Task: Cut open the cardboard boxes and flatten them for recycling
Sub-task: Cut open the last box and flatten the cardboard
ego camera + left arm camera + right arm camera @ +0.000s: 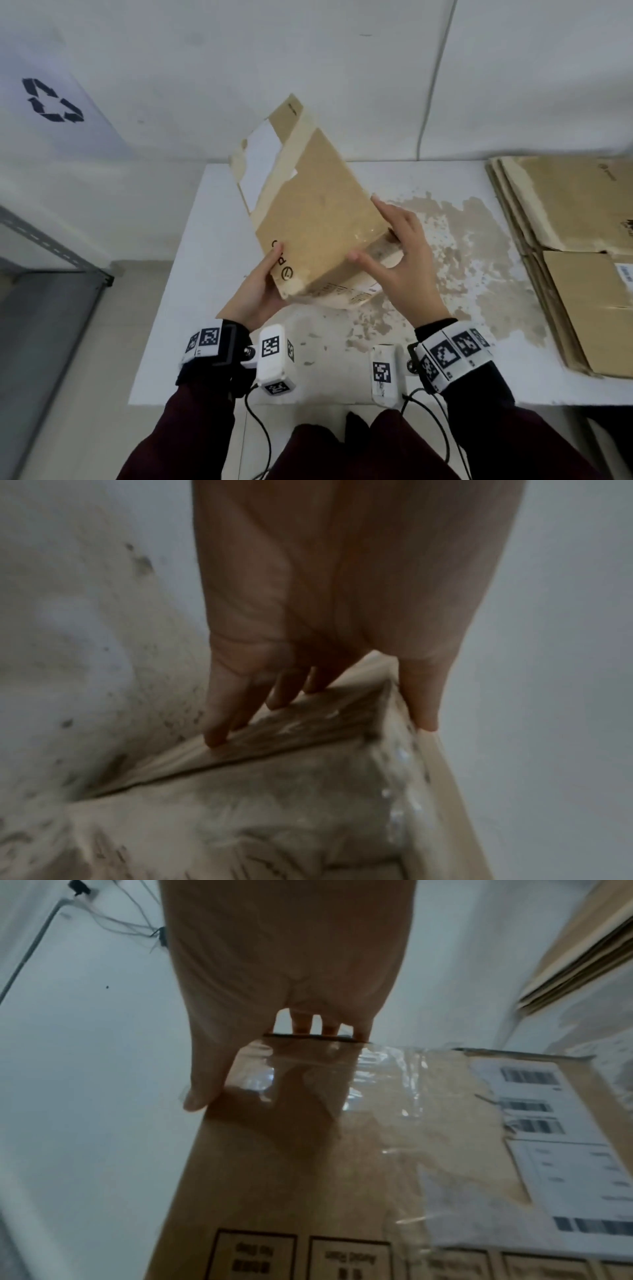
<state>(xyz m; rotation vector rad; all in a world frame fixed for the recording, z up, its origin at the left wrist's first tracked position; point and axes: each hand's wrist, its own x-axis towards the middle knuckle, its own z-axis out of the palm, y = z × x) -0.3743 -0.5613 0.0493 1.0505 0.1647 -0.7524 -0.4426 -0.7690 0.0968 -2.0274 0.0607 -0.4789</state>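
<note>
A brown cardboard box [318, 205] with tape strips and a torn white label is held tilted above the white table [191, 274]. My left hand [260, 291] grips its near left corner, thumb on the top face and fingers underneath. In the left wrist view the left hand [308, 615] clamps an edge of the box [274, 804]. My right hand [400, 253] holds the lower right side, thumb on the top face. In the right wrist view the right hand [281, 974] has its fingers over the far edge of the box [291, 1177], near clear tape [342, 1083] and a shipping label [565, 1150].
A stack of flattened cardboard [565, 240] lies at the table's right end. A white bin with a recycling symbol [51, 99] stands at the far left, with a grey metal frame [51, 274] below it. A worn brown patch [462, 257] marks the tabletop under the box.
</note>
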